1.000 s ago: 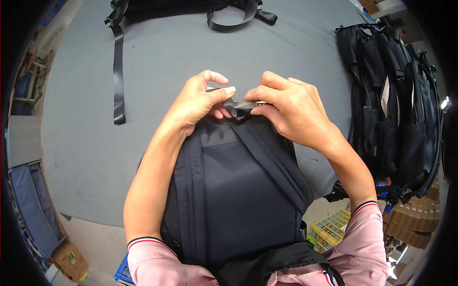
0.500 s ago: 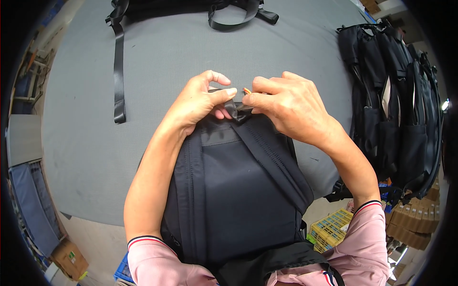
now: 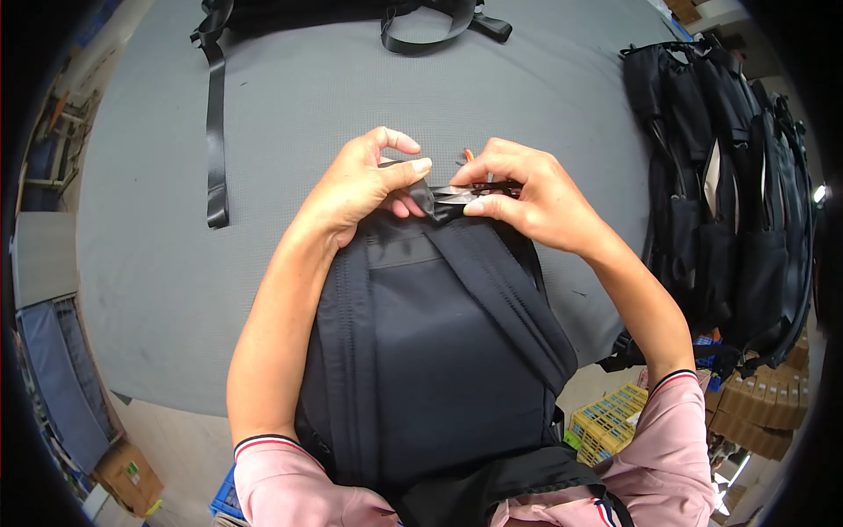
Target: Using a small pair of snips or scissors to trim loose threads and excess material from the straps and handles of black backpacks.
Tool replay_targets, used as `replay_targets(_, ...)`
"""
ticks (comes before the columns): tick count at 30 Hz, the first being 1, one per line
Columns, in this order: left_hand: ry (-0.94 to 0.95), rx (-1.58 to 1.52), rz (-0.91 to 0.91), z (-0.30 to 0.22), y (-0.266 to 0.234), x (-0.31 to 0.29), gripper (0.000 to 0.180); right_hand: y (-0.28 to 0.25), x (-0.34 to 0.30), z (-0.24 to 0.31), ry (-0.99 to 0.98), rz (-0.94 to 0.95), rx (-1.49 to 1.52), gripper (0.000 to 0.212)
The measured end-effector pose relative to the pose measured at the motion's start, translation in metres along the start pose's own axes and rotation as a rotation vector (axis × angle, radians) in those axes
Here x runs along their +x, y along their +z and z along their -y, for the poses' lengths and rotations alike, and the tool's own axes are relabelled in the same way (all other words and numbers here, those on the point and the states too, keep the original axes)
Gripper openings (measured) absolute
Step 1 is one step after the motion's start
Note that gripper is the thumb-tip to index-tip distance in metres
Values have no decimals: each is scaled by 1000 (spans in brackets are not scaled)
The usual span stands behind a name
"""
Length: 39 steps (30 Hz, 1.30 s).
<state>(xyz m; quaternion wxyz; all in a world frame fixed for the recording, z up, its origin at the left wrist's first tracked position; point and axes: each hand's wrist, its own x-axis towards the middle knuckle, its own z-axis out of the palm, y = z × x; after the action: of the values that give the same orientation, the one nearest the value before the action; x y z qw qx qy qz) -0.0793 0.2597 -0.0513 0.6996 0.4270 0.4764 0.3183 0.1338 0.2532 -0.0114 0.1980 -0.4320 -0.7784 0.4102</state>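
A black backpack (image 3: 452,338) lies in front of me with its shoulder straps facing up and its top away from me. At that top edge my left hand (image 3: 373,180) pinches the black webbing loop (image 3: 421,195) between thumb and fingers. My right hand (image 3: 531,193) holds small metal thread snips (image 3: 455,194), their blades parted and pointing left at the loop. A bit of orange (image 3: 468,155) shows above the right fingers; what it belongs to is unclear. Part of the snips is hidden in my right hand.
The backpack rests on a grey table (image 3: 299,114). Another black bag (image 3: 307,16) with dangling straps lies at the far edge. Several black backpacks (image 3: 720,193) are stacked on the right. Below them are a yellow crate (image 3: 610,422) and cardboard boxes (image 3: 760,404).
My right hand has turned and its fingers have spread, so the snips' blades show more and stand apart. My left hand keeps its hold on the loop, barely shifted.
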Motion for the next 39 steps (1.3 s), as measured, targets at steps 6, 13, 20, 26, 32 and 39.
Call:
replay_targets(6,-3,5,7,0,-1,1,30,2,0,23,-105,-37,-469,13)
replay_targets(13,-11,-16,-12,-1,1,2,30,9,-2,18,-292,-130,-625,12)
replay_targets(20,119,-327,-66,-6,-16,-9,53,18,6,-1,36,-224,12,14)
replay_targets(26,123,164,-324,9,-39,-49,29,14,21,19,-149,-328,-145,24)
replay_targets(32,121,912,-587,5,-6,-62,42,53,66,16,-222,-162,-410,14)
replay_targets(39,395,1088,-593,22,-6,-46,21,53,72,11,-139,-92,-538,10)
